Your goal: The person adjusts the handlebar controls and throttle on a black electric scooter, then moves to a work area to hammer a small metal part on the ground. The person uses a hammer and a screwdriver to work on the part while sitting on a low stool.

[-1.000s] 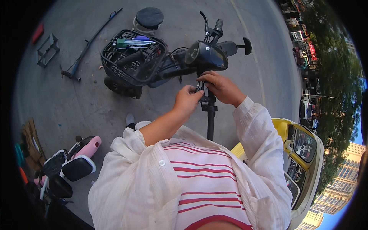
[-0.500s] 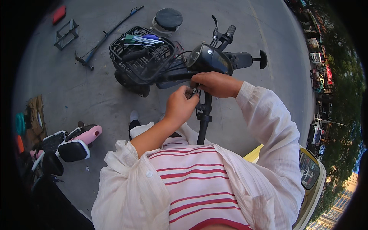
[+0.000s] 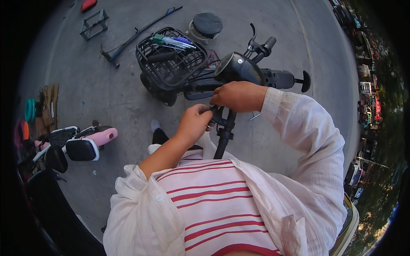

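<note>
The left hand (image 3: 195,124) and right hand (image 3: 241,96) are curling nearly closed, hold hidden, at the scooter handlebar (image 3: 222,145) running from one o'clock toward five, work looking unfinished, what is remaining not showing

Grey pavement (image 3: 115,94) spreads under daylight, a pale line (image 3: 304,32) crossing it near one o'clock. A round dark-topped stool (image 3: 208,24) stands at twelve; parked vehicles (image 3: 365,87) and green trees (image 3: 388,141) line three o'clock.
</note>
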